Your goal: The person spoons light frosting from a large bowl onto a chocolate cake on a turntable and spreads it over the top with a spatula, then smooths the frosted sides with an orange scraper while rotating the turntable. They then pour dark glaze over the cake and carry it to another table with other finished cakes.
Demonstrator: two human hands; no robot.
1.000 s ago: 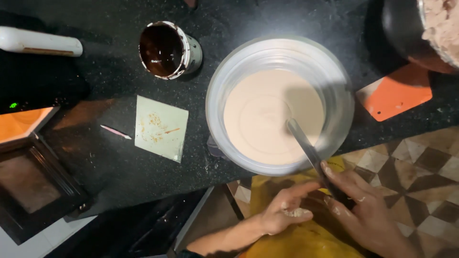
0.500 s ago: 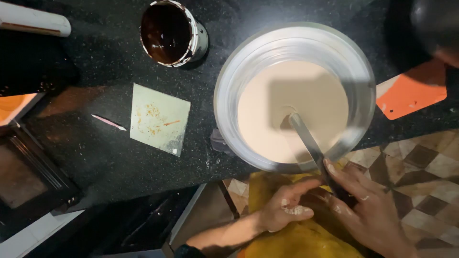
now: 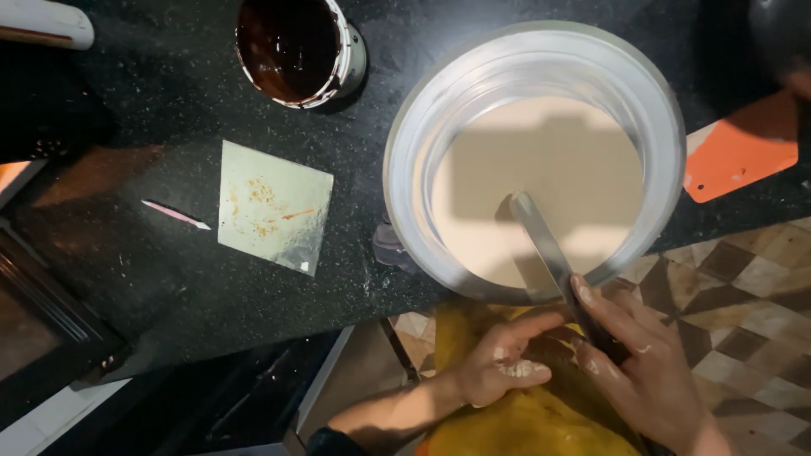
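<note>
A large clear round container [image 3: 405, 169] of smooth beige batter [image 3: 541, 177] stands on the black speckled counter [image 3: 169, 287] near its front edge. My right hand [image 3: 642, 363] grips the dark handle of a flat metal spatula [image 3: 541, 236], whose blade slants over the rim into the batter. My left hand [image 3: 498, 363] sits just below the counter edge, fingers curled, dusted with flour and touching the spatula handle area beside my right hand. Both hands hover over yellow cloth [image 3: 524, 422].
A small tin with dark brown contents [image 3: 296, 46] stands at the back. A square of stained greenish paper [image 3: 274, 207] and a thin pink stick [image 3: 173, 213] lie left of the container. An orange scraper [image 3: 743, 152] lies right. Patterned floor tiles [image 3: 760, 279] show below.
The view has closed in on the container, which looks larger and has shifted right. The spatula blade stays in the batter and both hands hold much the same places.
</note>
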